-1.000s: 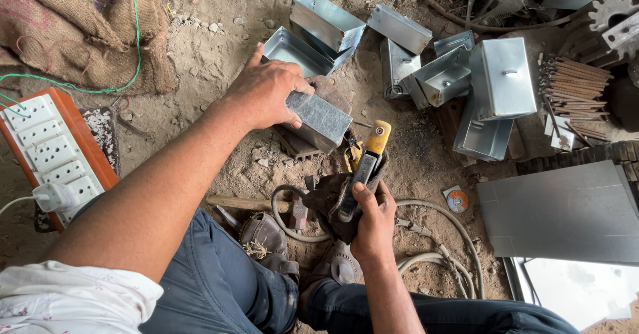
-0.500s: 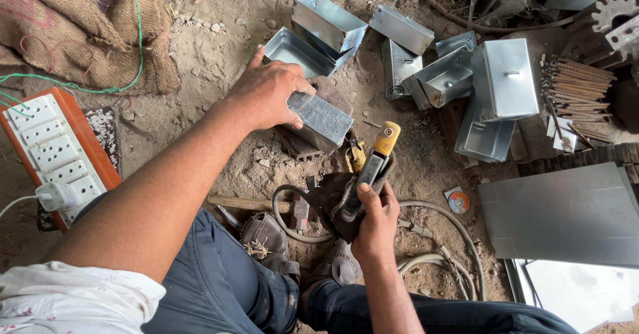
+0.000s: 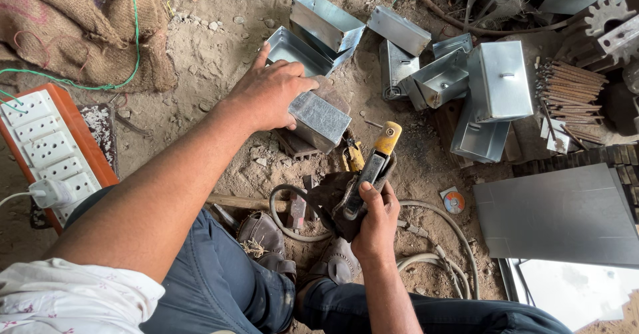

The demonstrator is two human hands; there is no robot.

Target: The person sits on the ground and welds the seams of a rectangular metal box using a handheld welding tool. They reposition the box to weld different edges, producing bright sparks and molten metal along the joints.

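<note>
Pressing down — left hand: the left hand (image 3: 269, 94) lies flat and spread over a small metal box (image 3: 319, 120), palm on its upper left corner, fingers reaching past the far edge; it covers the box more than it grips it.
Right hand: the right hand (image 3: 376, 217) is wrapped tight round the dark handle of a welding holder (image 3: 373, 167), thumb along the grip, with a bit of dark cloth bunched under the palm.
Holder axis: the holder runs from the fist up and slightly right, its yellow tip pointing away from the person.
Key relation: the box sits just up and to the left of that yellow tip; tip and box are near but apart, with a strip of dirt floor (image 3: 200, 61) and a yellow-handled tool (image 3: 353, 154) between them.
Box axis: the box lies tilted, its long side running from upper left to lower right, the lower right corner being the one closest to the holder.
Box support: it rests on a dark brick-like block (image 3: 296, 144), not on the bare dirt.
Nearer hand: the left is already on the box; the right is the one with a gap to close.
Cable: a pale hose-like cable (image 3: 432, 254) loops round behind the right wrist.
Further off: a heap of finished metal boxes (image 3: 426, 68) lies beyond, up and right, well apart from both hands.
Left edge: a white-and-orange socket board (image 3: 46, 148) sits by the left elbow.
</note>
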